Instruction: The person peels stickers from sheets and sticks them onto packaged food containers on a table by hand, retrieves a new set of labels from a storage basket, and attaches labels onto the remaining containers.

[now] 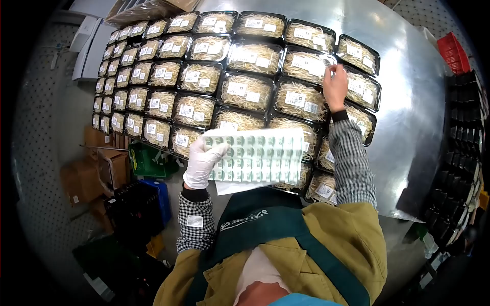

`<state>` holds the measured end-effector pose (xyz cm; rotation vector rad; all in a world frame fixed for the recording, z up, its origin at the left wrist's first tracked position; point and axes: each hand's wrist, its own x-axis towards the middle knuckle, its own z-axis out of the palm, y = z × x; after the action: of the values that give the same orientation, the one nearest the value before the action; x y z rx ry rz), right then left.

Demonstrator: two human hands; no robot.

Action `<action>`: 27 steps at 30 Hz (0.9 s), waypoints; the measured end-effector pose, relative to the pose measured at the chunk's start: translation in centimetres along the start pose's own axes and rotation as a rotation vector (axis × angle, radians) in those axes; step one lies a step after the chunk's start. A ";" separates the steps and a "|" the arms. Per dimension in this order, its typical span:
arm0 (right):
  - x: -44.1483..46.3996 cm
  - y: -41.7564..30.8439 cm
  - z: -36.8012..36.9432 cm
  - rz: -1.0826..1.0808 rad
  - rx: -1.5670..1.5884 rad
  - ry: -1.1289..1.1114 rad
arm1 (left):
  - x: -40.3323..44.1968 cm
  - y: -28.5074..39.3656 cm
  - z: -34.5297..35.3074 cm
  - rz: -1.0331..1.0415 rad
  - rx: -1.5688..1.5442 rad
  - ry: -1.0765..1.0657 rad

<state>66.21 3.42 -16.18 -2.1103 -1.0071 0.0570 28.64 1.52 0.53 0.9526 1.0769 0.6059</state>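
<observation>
My left hand (198,164), in a white glove, grips the left edge of a sheet of stickers (260,158) printed with rows of small green labels. A white backing shows under the sheet's lower edge. My right hand (335,91), bare, is over the right-hand columns of packed trays, its fingertips drawn together by a tray of bean sprouts (306,64). Whatever is between those fingertips is too small to make out. Close to the right hand are another sprout tray (362,89) and a tray (300,101), both black with white labels. The sheet covers part of the nearest trays.
Rows of similar trays cover much of the metal table (408,117). Cardboard boxes (109,166), a green crate (150,160) and a blue crate (161,196) stand on the floor at left. A red basket (453,53) and stacked black trays (459,132) are at right.
</observation>
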 end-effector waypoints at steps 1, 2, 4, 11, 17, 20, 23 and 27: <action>-1.5 -1.4 -2.1 0.147 0.293 -0.234 | 0.2 -0.1 -0.6 0.007 0.017 0.040; -3.5 -3.7 -5.2 0.216 0.505 -0.465 | 0.0 -0.1 -0.5 0.056 -0.038 0.080; -7.5 -6.9 -8.9 0.283 0.755 -0.788 | 0.0 -0.2 -0.4 0.135 -0.073 0.133; -13.5 -11.5 -10.8 0.310 1.021 -0.649 | -0.6 -0.7 -1.5 0.213 -0.016 0.062; -18.1 -16.1 -10.9 0.312 1.040 -0.464 | -2.2 -0.3 -6.1 0.372 0.239 0.092; -18.5 -16.9 -10.7 0.298 0.870 -0.577 | -2.9 0.6 -9.1 0.421 0.307 0.037; -18.6 -21.7 -11.7 -0.305 0.470 -0.405 | -3.4 2.0 -11.8 0.396 0.342 -0.042; -19.9 -24.6 -11.2 -0.646 0.058 -0.530 | -3.2 3.2 -15.0 0.310 0.390 -0.148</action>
<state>40.72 -7.69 2.60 -1.6517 -1.9326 0.3283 13.64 5.65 2.43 1.5000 0.9379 0.5753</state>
